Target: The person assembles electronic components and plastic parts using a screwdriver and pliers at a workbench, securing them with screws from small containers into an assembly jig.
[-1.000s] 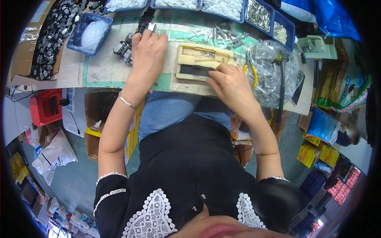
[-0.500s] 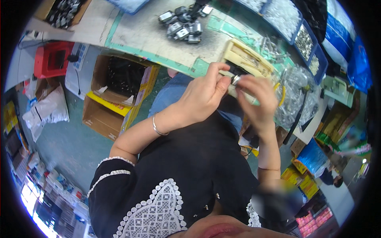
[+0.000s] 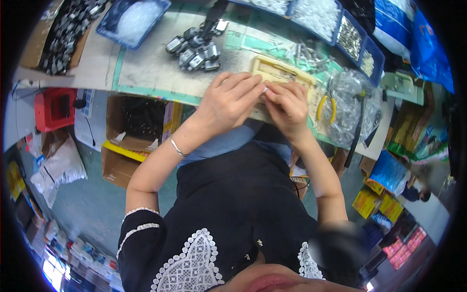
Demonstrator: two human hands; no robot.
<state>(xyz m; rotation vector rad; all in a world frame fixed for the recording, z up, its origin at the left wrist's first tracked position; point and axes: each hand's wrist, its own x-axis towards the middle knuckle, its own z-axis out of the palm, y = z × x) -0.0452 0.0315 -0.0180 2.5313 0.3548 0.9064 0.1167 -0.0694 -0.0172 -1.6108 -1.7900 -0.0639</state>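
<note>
Over the front edge of the worktable, my left hand (image 3: pixel 229 101) and my right hand (image 3: pixel 289 108) meet with closed fingertips. Between them shows a sliver of a small shiny piece (image 3: pixel 265 90); the rest of it is covered by fingers. Just beyond lies a cream-coloured tray (image 3: pixel 308 79) with small thin parts inside. Further left on the table is a heap of silver-and-black buckle-like metal pieces (image 3: pixel 197 57). Dark straps (image 3: pixel 214 22) lie at its far side. Yellow-handled pliers (image 3: pixel 332 111) rest right of my right hand.
Clear plastic bags (image 3: pixel 352 100) bunch up at the right, next to a black rod (image 3: pixel 354 136). Blue bins (image 3: pixel 335 40) of small white and metal parts line the far side. A blue tray (image 3: pixel 127 43) and a carton of metal pieces (image 3: pixel 73 36) stand left. Cartons (image 3: pixel 121 168) sit below the table.
My right hand has come in toward the left, and both hands' fingertips now meet. The shiny piece is more covered than before. The whole view has shifted, showing more of the table's left side.
</note>
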